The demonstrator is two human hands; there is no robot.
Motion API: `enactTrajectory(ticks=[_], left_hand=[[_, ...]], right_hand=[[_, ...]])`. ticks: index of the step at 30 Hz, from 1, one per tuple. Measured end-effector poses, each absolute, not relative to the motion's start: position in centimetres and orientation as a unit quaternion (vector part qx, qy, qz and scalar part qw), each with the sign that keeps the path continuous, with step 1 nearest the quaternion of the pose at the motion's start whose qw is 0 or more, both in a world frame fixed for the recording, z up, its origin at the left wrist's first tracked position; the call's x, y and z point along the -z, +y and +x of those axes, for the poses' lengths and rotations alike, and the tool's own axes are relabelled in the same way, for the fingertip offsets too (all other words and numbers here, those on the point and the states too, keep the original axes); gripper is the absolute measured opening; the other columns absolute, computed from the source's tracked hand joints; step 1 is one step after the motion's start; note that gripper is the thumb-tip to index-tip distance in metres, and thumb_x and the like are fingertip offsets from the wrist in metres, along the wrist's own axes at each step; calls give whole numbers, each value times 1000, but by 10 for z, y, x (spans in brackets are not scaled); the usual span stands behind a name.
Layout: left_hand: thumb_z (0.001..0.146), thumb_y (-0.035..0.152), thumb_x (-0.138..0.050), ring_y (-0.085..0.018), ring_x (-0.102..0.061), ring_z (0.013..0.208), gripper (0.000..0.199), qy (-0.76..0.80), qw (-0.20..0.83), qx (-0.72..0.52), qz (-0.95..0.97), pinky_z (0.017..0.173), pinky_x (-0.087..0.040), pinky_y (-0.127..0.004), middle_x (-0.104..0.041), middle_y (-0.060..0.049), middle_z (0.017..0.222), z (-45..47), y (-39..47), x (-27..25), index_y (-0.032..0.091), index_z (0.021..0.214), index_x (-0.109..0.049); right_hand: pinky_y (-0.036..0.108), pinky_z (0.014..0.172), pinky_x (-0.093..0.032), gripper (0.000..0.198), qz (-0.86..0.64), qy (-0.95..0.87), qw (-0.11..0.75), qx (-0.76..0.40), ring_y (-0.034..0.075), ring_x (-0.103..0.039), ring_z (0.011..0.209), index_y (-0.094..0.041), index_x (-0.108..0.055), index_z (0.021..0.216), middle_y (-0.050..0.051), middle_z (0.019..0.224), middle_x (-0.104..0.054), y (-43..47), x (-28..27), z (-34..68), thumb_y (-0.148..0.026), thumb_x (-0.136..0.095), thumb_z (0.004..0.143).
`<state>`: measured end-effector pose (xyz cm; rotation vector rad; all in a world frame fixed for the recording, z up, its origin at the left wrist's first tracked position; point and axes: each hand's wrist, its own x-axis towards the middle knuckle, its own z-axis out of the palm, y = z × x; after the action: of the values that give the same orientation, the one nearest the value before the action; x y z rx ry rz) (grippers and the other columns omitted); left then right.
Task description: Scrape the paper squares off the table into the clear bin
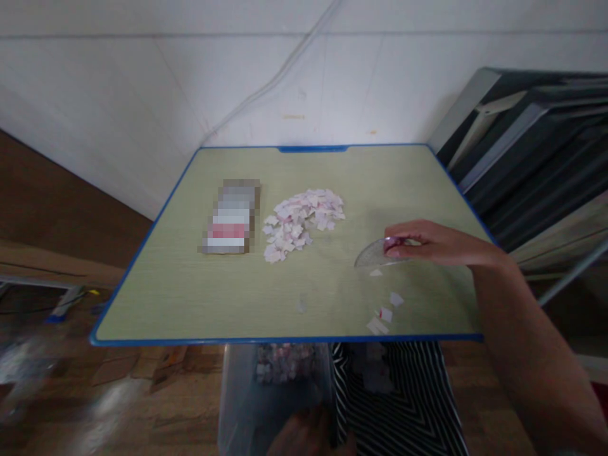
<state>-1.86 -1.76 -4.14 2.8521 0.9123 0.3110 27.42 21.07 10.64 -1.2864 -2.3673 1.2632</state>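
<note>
My right hand [430,242] is closed on a clear, half-round protractor [370,254], held low over the right side of the table. Just below it, a few loose paper scraps [386,315] are scattered near the front edge. A heap of small torn paper pieces [304,218], mostly white with pink marks, lies mid-table. My left hand [301,434] is under the table edge, dark and partly cut off, by a clear plastic bin [232,392]. Its fingers are too dim to make out. Paper bits [287,364] fill the far part of that bin.
The pale green table [190,304] has a blue rim and stands against a white wall. A blurred-out rectangular object [230,215] lies at its left. Dark folded frames [532,133] lean at the right. Striped cloth [403,405] covers my lap beside the bin.
</note>
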Motion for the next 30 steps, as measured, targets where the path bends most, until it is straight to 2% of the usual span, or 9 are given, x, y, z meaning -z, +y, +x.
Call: enactTrajectory(ticks=[5,12,18,23,30], left_hand=[[78,20,-69,-17,-62,61,45,255,90,-58,961,46,-47,-21,-65,1,77,-20,-12,28,25,114,-43],[79,19,-70,-19,-61,59,47,243,102,-17,965,44,-47,-23,-63,0,75,-20,-11,28,23,116,-41],[79,18,-69,-19,-60,55,40,241,92,-16,966,44,-48,-23,-62,0,72,-20,-12,31,23,110,-45],[81,21,-69,-20,-62,60,41,241,100,17,965,46,-50,-25,-63,-1,76,-21,-10,29,24,113,-44],[86,20,-64,-20,-62,63,34,237,99,34,966,49,-49,-24,-63,-1,78,-20,-8,27,23,114,-45]], right_hand=[[24,51,-31,41,-474,-783,77,-396,9,-41,56,-17,-52,68,-3,60,-45,223,-94,275,-55,-50,82],[25,52,-30,37,-480,-785,78,-384,10,-39,55,-18,-46,65,-3,60,-43,209,-88,263,-50,-47,83],[25,53,-31,31,-501,-780,60,-370,11,-43,58,-18,-45,66,-2,62,-47,164,-90,257,-41,-46,86],[26,55,-34,30,-518,-776,39,-356,13,-48,60,-18,-48,69,-1,64,-51,138,-95,254,-41,-44,88],[26,54,-36,32,-503,-782,56,-363,14,-51,59,-18,-50,68,0,62,-54,122,-95,252,-43,-45,88]])
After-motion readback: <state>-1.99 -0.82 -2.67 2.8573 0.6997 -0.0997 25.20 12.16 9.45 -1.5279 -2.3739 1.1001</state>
